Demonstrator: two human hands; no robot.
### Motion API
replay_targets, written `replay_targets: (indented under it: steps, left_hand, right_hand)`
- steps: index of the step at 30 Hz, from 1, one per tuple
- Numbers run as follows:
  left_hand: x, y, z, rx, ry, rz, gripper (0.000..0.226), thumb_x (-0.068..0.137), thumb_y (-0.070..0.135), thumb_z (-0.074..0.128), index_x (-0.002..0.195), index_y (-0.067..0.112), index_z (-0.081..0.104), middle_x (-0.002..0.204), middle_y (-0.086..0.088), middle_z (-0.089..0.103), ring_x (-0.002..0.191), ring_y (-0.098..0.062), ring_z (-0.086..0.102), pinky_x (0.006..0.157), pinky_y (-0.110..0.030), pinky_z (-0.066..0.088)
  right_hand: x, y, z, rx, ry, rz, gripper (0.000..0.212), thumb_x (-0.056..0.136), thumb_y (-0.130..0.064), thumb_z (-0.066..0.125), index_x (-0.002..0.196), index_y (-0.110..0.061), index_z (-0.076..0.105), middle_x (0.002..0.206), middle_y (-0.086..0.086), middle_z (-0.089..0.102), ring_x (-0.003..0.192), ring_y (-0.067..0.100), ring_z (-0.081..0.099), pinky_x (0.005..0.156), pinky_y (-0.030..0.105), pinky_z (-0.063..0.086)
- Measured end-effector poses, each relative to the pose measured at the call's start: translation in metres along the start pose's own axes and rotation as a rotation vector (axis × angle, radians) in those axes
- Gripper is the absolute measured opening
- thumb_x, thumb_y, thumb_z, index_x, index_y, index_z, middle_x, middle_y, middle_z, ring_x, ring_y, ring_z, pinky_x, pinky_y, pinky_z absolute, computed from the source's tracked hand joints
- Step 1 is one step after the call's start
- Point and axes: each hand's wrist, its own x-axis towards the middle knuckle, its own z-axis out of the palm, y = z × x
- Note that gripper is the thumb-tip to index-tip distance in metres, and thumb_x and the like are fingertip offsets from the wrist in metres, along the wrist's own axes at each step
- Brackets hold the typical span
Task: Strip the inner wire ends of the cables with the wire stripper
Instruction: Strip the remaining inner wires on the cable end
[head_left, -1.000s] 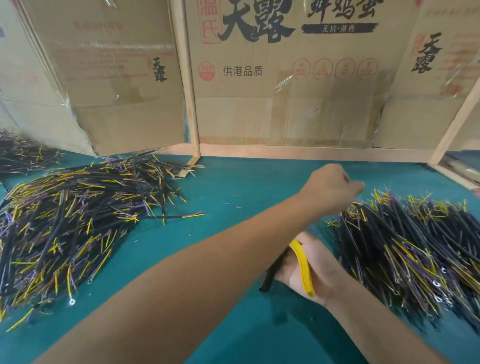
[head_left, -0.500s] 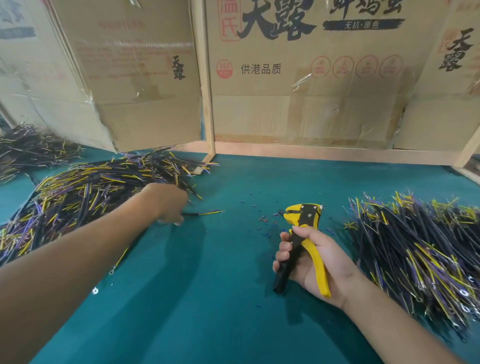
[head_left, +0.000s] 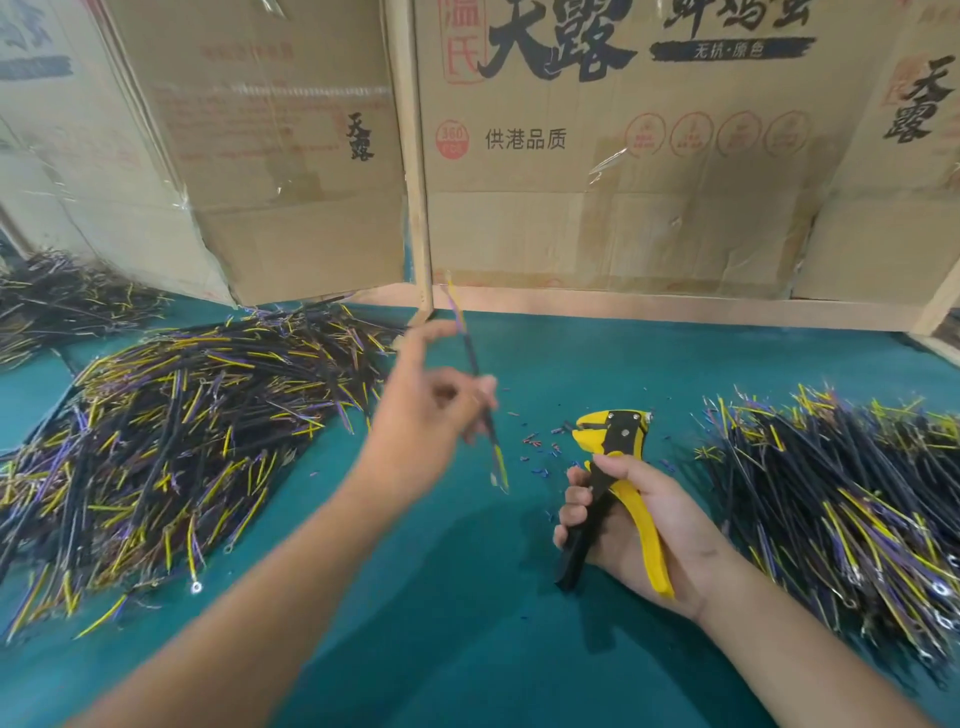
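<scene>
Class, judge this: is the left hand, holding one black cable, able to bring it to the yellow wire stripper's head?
Probably yes: only bare green mat separates the left hand, its cable and the stripper.

Left hand raised mid-air, forearm stretched forward, fingertips pinching in a light grip; right hand lower, palm up, fingers curled in a firm grip.

Soft, even, fairly bright light falls from above onto the teal felt tabletop, with no hard glare there. Faint, diffuse shadows lie on it under both forearms. Crinkled clear tape on the brown printed cardboard wall behind the tabletop catches small glints. Wide-angle bowing bends that wall's edges. The raised left hand is motion-blurred; the tabletop's centre stays sharp.
</scene>
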Motion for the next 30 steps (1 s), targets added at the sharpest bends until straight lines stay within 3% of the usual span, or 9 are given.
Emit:
replay_targets:
  steps: [3,6,12,14,16,18,20,25,30]
  left_hand:
    - [-0.024,-0.016,0.028,-0.179,0.011,-0.072,0.036,0.097,0.004,0.06,0.121,0.029,0.054,0.067,-0.006,0.066,0.051,-0.021,0.056,0.056,-0.03,0.051]
    - [-0.024,-0.019,0.028,-0.119,0.068,-0.061,0.01,0.095,0.015,0.057,0.098,0.017,0.066,0.066,-0.002,0.064,0.053,-0.022,0.056,0.057,-0.034,0.05]
    - [-0.026,-0.009,0.027,-0.233,0.052,-0.084,0.028,0.084,0.003,0.04,0.098,0.009,0.064,0.074,-0.004,0.067,0.061,-0.021,0.06,0.057,-0.025,0.049]
    - [-0.026,-0.006,0.026,-0.186,0.035,-0.072,0.023,0.085,0.004,0.046,0.1,0.012,0.062,0.073,0.0,0.067,0.062,-0.018,0.062,0.057,-0.024,0.049]
    - [-0.027,-0.004,0.025,-0.102,0.059,-0.082,0.004,0.087,0.021,0.061,0.087,0.017,0.062,0.06,0.002,0.059,0.052,-0.014,0.054,0.053,-0.023,0.044]
    - [-0.028,-0.004,0.023,0.007,0.076,-0.098,0.034,0.088,0.046,0.063,0.072,0.016,0.06,0.049,0.001,0.045,0.045,-0.015,0.038,0.048,-0.024,0.034]
    - [-0.028,-0.003,0.021,0.006,0.067,-0.135,0.045,0.087,0.054,0.059,0.066,0.014,0.059,0.048,-0.001,0.039,0.047,-0.017,0.032,0.047,-0.029,0.026]
    - [-0.029,0.0,0.024,-0.028,-0.003,-0.182,0.041,0.084,0.052,0.059,0.064,0.016,0.063,0.051,-0.007,0.042,0.049,-0.019,0.038,0.051,-0.03,0.028]
    - [-0.029,0.003,0.027,-0.122,-0.018,-0.258,0.036,0.086,0.044,0.061,0.059,0.02,0.066,0.049,-0.001,0.047,0.045,-0.016,0.044,0.049,-0.022,0.039]
  right_hand:
    - [0.003,0.0,-0.003,-0.01,0.002,-0.013,0.025,0.083,-0.028,0.063,0.093,-0.005,0.058,0.071,0.006,0.047,0.061,0.022,0.048,0.066,0.041,0.053]
    - [0.004,0.0,-0.004,-0.022,-0.001,-0.007,0.024,0.087,-0.028,0.061,0.092,-0.005,0.06,0.072,0.007,0.048,0.061,0.022,0.049,0.064,0.041,0.053]
    - [0.004,-0.001,-0.003,-0.043,0.001,-0.008,0.024,0.091,-0.029,0.057,0.093,-0.005,0.059,0.073,0.007,0.047,0.062,0.022,0.048,0.065,0.041,0.052]
    - [0.004,-0.002,-0.002,-0.039,0.001,-0.006,0.024,0.091,-0.029,0.057,0.093,-0.005,0.059,0.073,0.007,0.047,0.062,0.022,0.047,0.065,0.041,0.052]
    - [0.003,-0.002,-0.002,-0.038,0.004,-0.004,0.024,0.091,-0.029,0.056,0.093,-0.005,0.059,0.073,0.007,0.047,0.062,0.022,0.047,0.065,0.041,0.051]
    - [0.003,-0.002,-0.002,-0.034,0.005,0.0,0.025,0.09,-0.029,0.057,0.093,-0.004,0.06,0.073,0.007,0.047,0.061,0.022,0.048,0.065,0.041,0.051]
    - [0.003,-0.002,-0.002,-0.034,0.001,-0.002,0.025,0.09,-0.029,0.057,0.093,-0.004,0.06,0.073,0.007,0.047,0.061,0.023,0.048,0.066,0.042,0.052]
    - [0.003,-0.002,-0.002,-0.046,0.001,-0.005,0.025,0.089,-0.029,0.059,0.094,-0.004,0.059,0.074,0.008,0.046,0.062,0.023,0.047,0.066,0.042,0.051]
    - [0.003,-0.001,-0.002,-0.038,0.008,-0.007,0.025,0.088,-0.028,0.059,0.093,-0.004,0.06,0.073,0.008,0.046,0.062,0.023,0.047,0.067,0.042,0.05]
